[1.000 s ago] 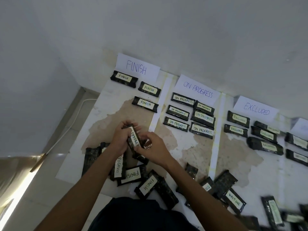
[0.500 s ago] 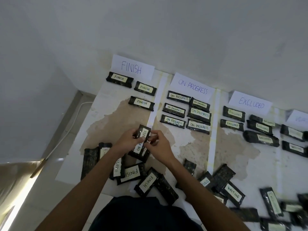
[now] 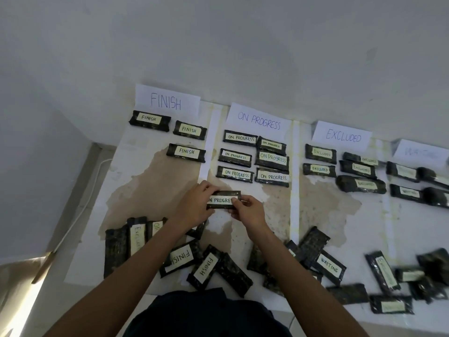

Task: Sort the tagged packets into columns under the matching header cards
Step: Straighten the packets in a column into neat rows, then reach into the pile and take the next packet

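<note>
White paper sheets (image 3: 136, 166) covered the floor. Both hands pinched a dark ON PROGRESS packet (image 3: 223, 200) just below the ON PROGRESS column: left hand (image 3: 194, 205) clamped its left end, right hand (image 3: 247, 210) its right. Its long axis ran left-right, label reading upright.

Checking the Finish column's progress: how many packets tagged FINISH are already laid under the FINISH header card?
3: one at top left, one to its right, one in the next row. Two more FINISH packets lie unsorted below; others may be hidden.
</note>
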Demonstrator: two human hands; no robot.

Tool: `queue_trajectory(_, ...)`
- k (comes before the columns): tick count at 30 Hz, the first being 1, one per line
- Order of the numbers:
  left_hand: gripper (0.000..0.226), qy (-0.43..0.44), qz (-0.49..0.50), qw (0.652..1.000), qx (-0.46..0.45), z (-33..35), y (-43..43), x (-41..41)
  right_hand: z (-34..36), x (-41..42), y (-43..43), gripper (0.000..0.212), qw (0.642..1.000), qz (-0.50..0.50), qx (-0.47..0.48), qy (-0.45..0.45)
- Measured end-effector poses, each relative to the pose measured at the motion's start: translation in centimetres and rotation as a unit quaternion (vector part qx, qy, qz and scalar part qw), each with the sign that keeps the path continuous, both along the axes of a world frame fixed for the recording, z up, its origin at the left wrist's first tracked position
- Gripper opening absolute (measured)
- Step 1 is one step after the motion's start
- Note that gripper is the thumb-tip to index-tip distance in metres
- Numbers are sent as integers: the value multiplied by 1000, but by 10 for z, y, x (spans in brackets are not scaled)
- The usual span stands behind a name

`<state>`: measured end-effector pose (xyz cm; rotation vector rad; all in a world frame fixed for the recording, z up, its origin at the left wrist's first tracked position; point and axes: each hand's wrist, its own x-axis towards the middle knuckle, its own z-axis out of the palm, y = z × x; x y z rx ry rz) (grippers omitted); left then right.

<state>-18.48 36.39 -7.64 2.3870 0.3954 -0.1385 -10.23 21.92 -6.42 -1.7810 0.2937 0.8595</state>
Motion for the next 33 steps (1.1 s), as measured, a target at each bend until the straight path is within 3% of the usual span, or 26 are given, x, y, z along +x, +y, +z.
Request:
queue_trajectory(2, 65, -7, -7, 1000, -10, -5, -5, 7, -6, 3, -6, 40, 998, 13, -42, -46)
queue_trajectory(5, 59, -35, -33, 999, -16, -11, -21, 30, -14, 13, -25, 66, 951, 133, -143, -239)
queue_trajectory(9, 55, -57, -74, 995, 25, -20, -51, 61, -26, 30, -56, 47, 870, 257, -228, -352)
queue_trajectory(11, 58, -54, -96, 992, 53, -27, -67, 71, -34, 39, -71, 40, 850, 278, -265, -362)
queue_trajectory(15, 57, -40, -112, 992, 41, -39, -90, 87, -42, 56, -91, 43, 843, 291, -286, -351)
queue_trajectory(19, 45, -42, -49, 998, 0, -42, -97, 101, -41, 76, -92, 48, 838, 281, -292, -364)
queue_trajectory(25, 44, -59, -72, 991, 101, -40, -94, 121, -40, 101, -85, 43, 830, 287, -289, -381)
queue_trajectory(33, 36, -65, -45, 994, 81, -31, -80, 91, -33, 85, -82, 46, 807, 322, -266, -418)
